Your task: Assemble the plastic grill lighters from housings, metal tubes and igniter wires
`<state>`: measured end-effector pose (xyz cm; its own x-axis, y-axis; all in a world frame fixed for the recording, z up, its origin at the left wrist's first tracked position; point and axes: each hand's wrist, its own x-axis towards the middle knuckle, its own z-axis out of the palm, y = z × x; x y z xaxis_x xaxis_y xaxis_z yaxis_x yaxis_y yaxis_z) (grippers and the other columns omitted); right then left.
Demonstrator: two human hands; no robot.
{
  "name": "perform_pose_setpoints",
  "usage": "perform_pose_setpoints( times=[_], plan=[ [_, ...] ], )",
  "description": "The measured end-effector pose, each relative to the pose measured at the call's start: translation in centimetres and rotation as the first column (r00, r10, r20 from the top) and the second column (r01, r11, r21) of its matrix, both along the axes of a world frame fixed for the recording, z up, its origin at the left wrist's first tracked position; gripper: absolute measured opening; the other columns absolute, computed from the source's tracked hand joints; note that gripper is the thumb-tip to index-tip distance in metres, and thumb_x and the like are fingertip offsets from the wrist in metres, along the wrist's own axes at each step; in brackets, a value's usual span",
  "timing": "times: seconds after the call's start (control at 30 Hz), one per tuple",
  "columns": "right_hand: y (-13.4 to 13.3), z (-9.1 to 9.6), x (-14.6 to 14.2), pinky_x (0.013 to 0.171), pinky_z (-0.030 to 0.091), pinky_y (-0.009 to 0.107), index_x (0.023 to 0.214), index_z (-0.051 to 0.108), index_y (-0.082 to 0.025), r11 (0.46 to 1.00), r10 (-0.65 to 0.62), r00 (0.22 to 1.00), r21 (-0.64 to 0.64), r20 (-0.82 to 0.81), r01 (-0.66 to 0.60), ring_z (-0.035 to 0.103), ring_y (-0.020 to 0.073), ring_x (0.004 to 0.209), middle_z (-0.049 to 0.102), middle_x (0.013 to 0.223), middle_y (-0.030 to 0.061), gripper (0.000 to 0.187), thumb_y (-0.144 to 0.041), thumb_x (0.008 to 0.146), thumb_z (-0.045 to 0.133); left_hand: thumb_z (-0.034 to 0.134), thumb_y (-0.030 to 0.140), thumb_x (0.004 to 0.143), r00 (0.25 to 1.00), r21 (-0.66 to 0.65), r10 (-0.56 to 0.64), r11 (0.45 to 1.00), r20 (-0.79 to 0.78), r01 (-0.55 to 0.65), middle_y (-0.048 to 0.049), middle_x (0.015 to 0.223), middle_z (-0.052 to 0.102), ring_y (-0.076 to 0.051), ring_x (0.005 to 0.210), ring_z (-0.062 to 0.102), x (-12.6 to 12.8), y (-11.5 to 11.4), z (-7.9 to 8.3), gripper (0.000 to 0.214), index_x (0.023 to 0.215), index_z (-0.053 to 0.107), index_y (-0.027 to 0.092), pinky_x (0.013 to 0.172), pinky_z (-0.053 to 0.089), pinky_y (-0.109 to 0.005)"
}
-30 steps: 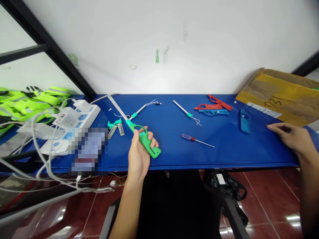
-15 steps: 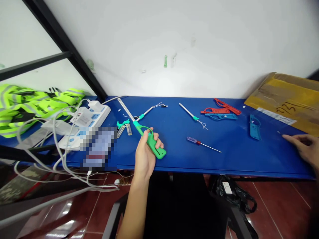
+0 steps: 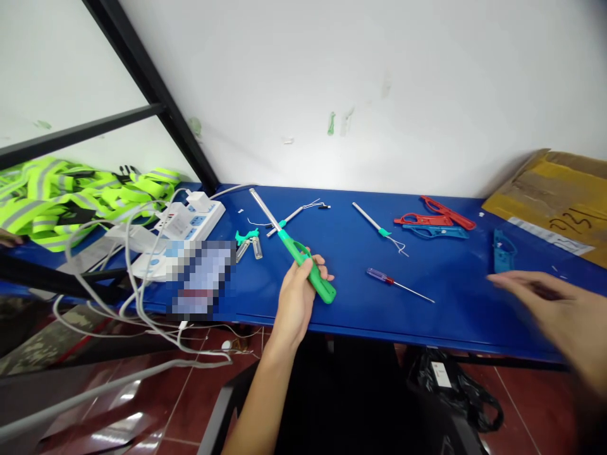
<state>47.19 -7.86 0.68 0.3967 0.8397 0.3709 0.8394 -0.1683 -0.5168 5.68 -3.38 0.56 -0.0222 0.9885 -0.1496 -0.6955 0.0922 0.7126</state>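
A green gas lighter with a long metal tube lies in my left hand, its fingers wrapped round the handle. The tube points up and to the left, over the blue table. My right hand is just above the table's right part, thumb and fingertips pinched together. What they hold, if anything, is too small to make out. Just beyond those fingertips is a blue handle shell. Between my hands lies a screwdriver with a clear purple handle. A loose lighter tube with wires is behind it.
Red handle shells and another blue shell lie near the wall. Clear fuel tanks, another wired tube, a phone and a power strip are leftward. A cardboard box stands right.
My right hand has moved left and inward, closer to the blue shell. My left hand still grips the lighter. The whole view has shifted, with things appearing farther right.
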Motion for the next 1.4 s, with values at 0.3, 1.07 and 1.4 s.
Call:
perform_pose_setpoints(
  times=[0.3, 1.07, 1.4],
  plan=[
    [1.6, 0.6, -21.5, 0.081, 0.060, 0.035, 0.102, 0.084, -0.028, 0.720, 0.688, 0.680, 0.130, -0.254, -0.681, 0.075, 0.0215, 0.085, 0.080, 0.095, 0.0049, 0.022, -0.036, 0.106, 0.064, 0.075, 0.054, 0.099, 0.997, 0.016, -0.066, 0.998, 0.035, 0.066, -0.0034, 0.099, 0.064, -0.004, 0.055, 0.040, 1.8, -0.5, 0.2, 0.038, 0.110, 0.069, 0.017, 0.047, 0.035, -0.019],
    [0.6, -0.5, -23.8, 0.084, 0.059, 0.032, 0.100, 0.079, -0.027, 0.648, 0.739, 0.516, 0.245, -0.432, -0.722, 0.072, 0.0194, 0.092, 0.074, 0.100, 0.0041, 0.012, -0.025, 0.104, 0.069, 0.073, 0.062, 0.098, 1.000, -0.014, -0.024, 1.000, 0.004, 0.024, 0.0004, 0.085, 0.055, -0.010, 0.069, 0.045, 4.4, -0.5, 0.1, 0.051, 0.124, 0.075, 0.018, 0.064, 0.043, -0.021],
    [1.4, -0.3, -23.4, 0.066, 0.050, 0.030, 0.094, 0.069, -0.024, 0.712, 0.567, 0.487, 0.098, -0.664, -0.695, 0.058, 0.0165, 0.073, 0.066, 0.087, 0.0003, 0.027, -0.049, 0.093, 0.082, 0.068, 0.062, 0.101, 0.994, 0.045, -0.107, 0.993, 0.035, 0.105, -0.0002, 0.087, 0.051, -0.012, 0.067, 0.041, 4.8, -1.2, 0.2, 0.050, 0.129, 0.073, 0.021, 0.060, 0.042, -0.024]
  ],
)
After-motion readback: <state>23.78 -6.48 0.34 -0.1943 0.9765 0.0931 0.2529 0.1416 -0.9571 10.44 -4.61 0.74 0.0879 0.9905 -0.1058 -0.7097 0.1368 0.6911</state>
